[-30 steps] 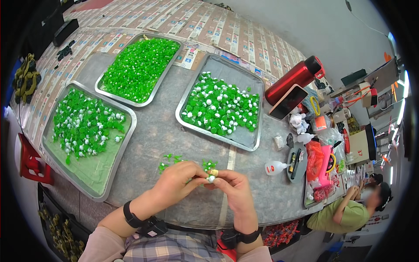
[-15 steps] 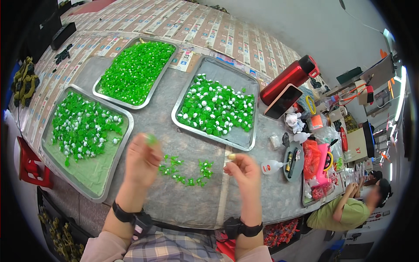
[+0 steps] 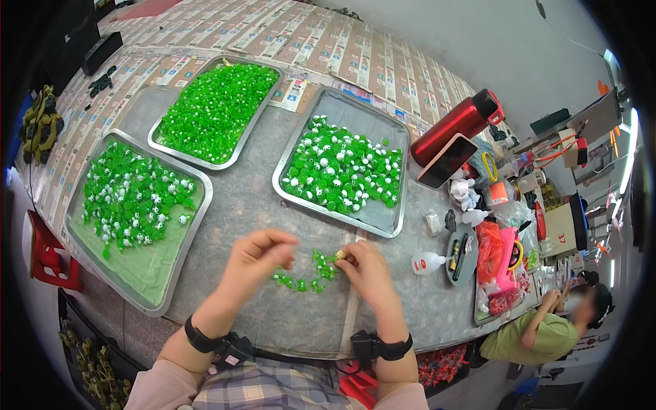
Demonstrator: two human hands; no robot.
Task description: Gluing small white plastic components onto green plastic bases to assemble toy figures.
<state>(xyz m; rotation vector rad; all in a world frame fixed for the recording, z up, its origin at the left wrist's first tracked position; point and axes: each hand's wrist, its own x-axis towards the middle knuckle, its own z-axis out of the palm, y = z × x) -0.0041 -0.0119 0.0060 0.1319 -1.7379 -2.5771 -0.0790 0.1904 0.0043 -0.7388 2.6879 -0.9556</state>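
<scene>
My right hand [image 3: 369, 272] pinches a small pale-yellow piece [image 3: 340, 254] between thumb and fingertips, at the right end of a curved row of small green pieces [image 3: 301, 285] on the grey table cover. My left hand [image 3: 254, 265], slightly blurred, hovers over the left part of that row and hides some of it. Its thumb and forefinger stand apart, and nothing shows between them. Beyond my hands, a metal tray [image 3: 279, 179] holds green pieces with white eyeball-like balls [image 3: 345, 167]. A similar tray [image 3: 186, 263] of such pieces lies to the left.
A third tray [image 3: 227, 164], full of small green pieces, lies at the far left. Rightward are a white squeeze bottle [image 3: 428, 263], a grey dish with pens [image 3: 461, 256], a phone [image 3: 447, 162] and a red flask [image 3: 454, 126]. Another person [image 3: 540, 335] sits far right.
My left hand has moved right over the row, and the green piece at its fingertips no longer shows. My right hand has shifted slightly left, bringing the pale-yellow piece to the row's right end.
</scene>
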